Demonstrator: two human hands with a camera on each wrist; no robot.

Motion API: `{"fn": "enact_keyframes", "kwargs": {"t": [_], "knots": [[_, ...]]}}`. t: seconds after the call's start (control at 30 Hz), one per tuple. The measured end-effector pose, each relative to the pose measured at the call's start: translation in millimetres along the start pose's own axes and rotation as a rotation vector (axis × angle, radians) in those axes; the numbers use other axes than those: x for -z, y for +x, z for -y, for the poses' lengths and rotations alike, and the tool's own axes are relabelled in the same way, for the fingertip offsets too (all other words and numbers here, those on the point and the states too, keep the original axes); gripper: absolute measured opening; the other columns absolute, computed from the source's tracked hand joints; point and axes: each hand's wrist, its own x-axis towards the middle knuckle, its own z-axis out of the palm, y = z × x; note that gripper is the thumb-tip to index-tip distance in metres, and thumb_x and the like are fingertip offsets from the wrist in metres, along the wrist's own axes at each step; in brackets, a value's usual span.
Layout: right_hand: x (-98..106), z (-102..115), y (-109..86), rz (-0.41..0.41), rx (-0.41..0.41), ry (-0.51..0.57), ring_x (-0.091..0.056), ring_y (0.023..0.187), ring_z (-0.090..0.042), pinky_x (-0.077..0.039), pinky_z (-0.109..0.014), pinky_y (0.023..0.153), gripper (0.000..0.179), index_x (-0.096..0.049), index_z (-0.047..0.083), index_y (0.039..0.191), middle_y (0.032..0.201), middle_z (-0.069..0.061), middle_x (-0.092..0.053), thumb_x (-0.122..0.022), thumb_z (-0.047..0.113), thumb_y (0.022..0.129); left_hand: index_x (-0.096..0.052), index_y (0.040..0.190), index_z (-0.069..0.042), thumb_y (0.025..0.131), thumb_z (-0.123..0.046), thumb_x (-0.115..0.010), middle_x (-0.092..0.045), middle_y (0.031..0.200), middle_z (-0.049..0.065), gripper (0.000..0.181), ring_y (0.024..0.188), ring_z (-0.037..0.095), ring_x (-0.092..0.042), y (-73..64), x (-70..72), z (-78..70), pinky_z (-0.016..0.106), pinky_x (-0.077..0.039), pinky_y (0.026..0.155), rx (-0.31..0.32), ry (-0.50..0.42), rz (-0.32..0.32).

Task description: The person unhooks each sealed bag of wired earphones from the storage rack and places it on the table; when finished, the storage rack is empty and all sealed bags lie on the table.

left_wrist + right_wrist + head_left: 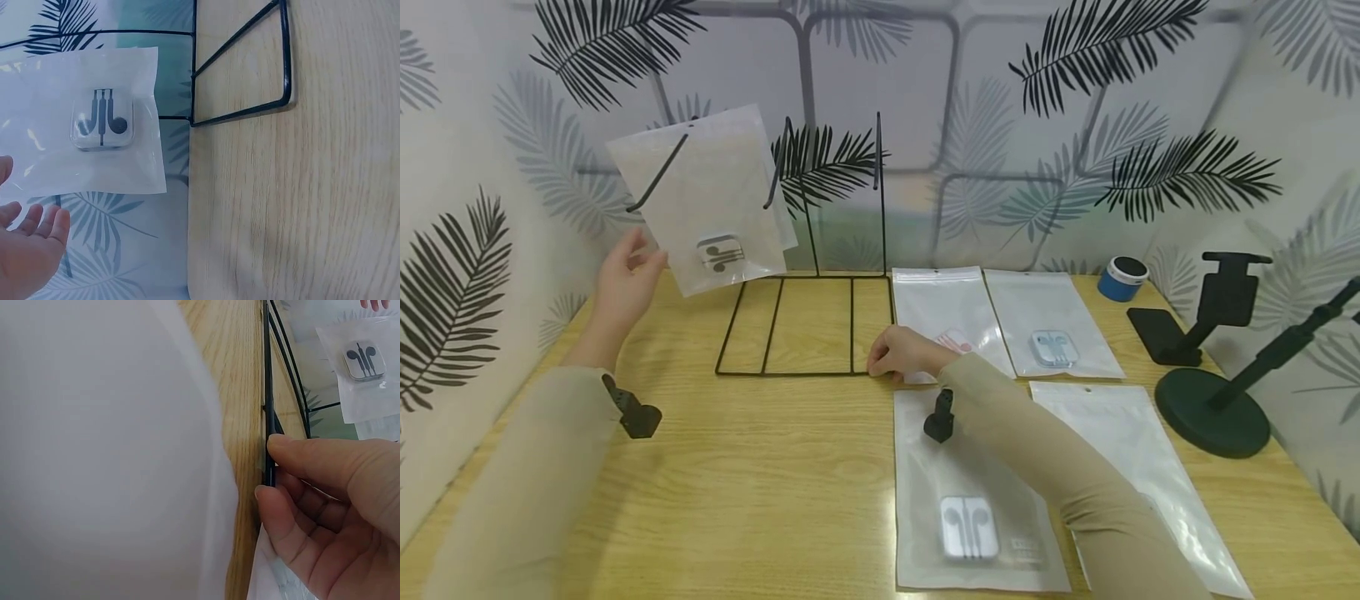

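Note:
A black wire display rack [808, 374] stands on the table, with hooks at its top. From its left hook hangs a translucent pouch [700, 192] with boxed black earphones [721, 252] showing through; a second pouch edge peeks out behind it. My left hand [625, 283] is raised beside the pouch's lower left edge, fingers loosely bent around nothing. In the left wrist view the hand [31, 250] is apart from the pouch's lower part. My right hand [910, 352] pinches the rack's front right base corner between thumb and fingers, as the right wrist view shows the hand [337, 506] on the black wire.
Flat pouches with earphones lie to the right: a pink one [953, 340], a blue-white one [1054, 348], a white one [968, 527], and a pouch [1120, 417] partly under my right sleeve. Behind them stand a blue jar [1123, 279], phone stand [1202, 308] and round-based stand [1212, 412].

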Motion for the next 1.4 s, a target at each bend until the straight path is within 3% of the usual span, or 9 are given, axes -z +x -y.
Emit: {"fn": "enact_keyframes", "kwargs": {"t": [0.27,0.53,0.83,0.97,1.23,1.37,1.4], "knots": [[0,1,0.9,0.011,-0.004,-0.014,-0.052,0.052,-0.011,-0.05,-0.024,0.051,0.006,-0.072,0.005,0.081,0.067,-0.001,-0.06,-0.067,0.007,0.085,-0.016,0.147,-0.004,0.097,-0.03,-0.042,-0.027,0.146,0.02,0.062,0.131,0.033,-0.029,9.8,-1.4,5.8,0.037,-0.031,0.104,0.082,-0.058,-0.005],[2,1,0.4,0.021,-0.008,-0.001,-0.052,0.058,-0.011,-0.051,-0.024,0.053,0.006,-0.072,0.005,0.083,0.07,-0.001,-0.061,-0.066,0.007,0.085,-0.035,0.139,0.002,0.097,-0.032,-0.043,-0.044,0.134,0.017,0.055,0.119,0.021,-0.042,14.8,-7.1,6.2,0.032,-0.036,0.099,0.11,-0.07,-0.022],[3,1,-0.5,0.019,0.012,0.001,-0.053,0.059,-0.012,-0.052,-0.025,0.053,0.006,-0.072,0.004,0.083,0.07,-0.001,-0.06,-0.067,0.007,0.085,-0.037,0.138,0.003,0.098,-0.026,-0.043,-0.044,0.133,0.019,0.05,0.112,0.017,-0.047,16.8,-24.3,-0.8,0.035,-0.04,0.097,0.088,-0.192,0.015],[2,0,0.5,0.018,0.018,0.0,-0.053,0.058,-0.011,-0.052,-0.025,0.053,0.006,-0.072,0.005,0.082,0.069,-0.001,-0.06,-0.067,0.007,0.084,-0.039,0.137,0.001,0.098,-0.027,-0.043,-0.049,0.127,0.015,0.048,0.108,0.016,-0.049,14.9,-29.2,-3.9,0.037,-0.042,0.095,0.097,-0.25,0.005],[2,-3,3.1,0.027,0.009,0.018,-0.052,0.058,-0.011,-0.051,-0.025,0.053,0.006,-0.072,0.005,0.082,0.07,-0.001,-0.06,-0.067,0.007,0.085,-0.047,0.13,0.001,0.098,-0.02,-0.042,-0.057,0.101,0.001,0.038,0.088,0.008,-0.058,14.9,-35.0,-1.9,0.017,-0.05,0.073,0.111,-0.358,-0.052],[2,-5,4.2,0.031,0.009,0.022,-0.052,0.06,-0.011,-0.051,-0.025,0.053,0.006,-0.071,0.005,0.082,0.071,-0.002,-0.06,-0.067,0.007,0.085,-0.046,0.13,0.001,0.099,-0.017,-0.041,-0.059,0.094,-0.002,0.037,0.078,0.004,-0.06,12.9,-34.7,-1.2,0.015,-0.05,0.067,0.105,-0.411,-0.06],[2,-5,4.2,0.034,0.01,0.021,-0.052,0.06,-0.011,-0.052,-0.025,0.054,0.006,-0.071,0.005,0.082,0.071,-0.001,-0.06,-0.067,0.007,0.085,-0.045,0.131,0.001,0.099,-0.018,-0.04,-0.059,0.094,-0.003,0.037,0.077,0.003,-0.06,12.2,-34.6,-1.3,0.015,-0.05,0.066,0.101,-0.386,-0.059]]}}
